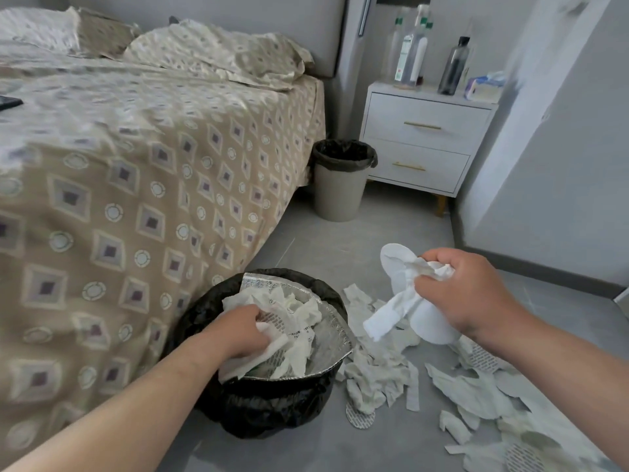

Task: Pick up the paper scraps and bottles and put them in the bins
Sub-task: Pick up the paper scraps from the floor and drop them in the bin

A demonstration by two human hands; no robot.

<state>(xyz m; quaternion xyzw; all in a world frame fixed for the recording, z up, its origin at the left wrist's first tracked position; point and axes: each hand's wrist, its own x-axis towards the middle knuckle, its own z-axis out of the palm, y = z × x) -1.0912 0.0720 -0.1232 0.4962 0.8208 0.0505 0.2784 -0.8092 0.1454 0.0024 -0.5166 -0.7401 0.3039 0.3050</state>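
Paper scraps (381, 366) litter the floor right of the black-lined bin (238, 400). Left hand (238, 332) presses a clutched wad into it; right hand (466, 294) grips a bunch (release only above the rim).

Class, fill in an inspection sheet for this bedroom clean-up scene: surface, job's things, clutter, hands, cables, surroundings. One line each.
Surface: grey floor, strewn with torn paper on the right.
Job's things: near bin, black-lined, holding paper and a foil sheet; far bin beside the nightstand; floor scraps right of the near bin; bottles standing on the nightstand.
Clutter: tissue pack on the nightstand; dark flat object on the bed, unclear what.
Hands: left hand grips a white scrap over the near bin; right hand grips bunched scraps above the floor scraps.
Cables: nothing seen.
Surroundings: patterned bed at left, grey wall at right.
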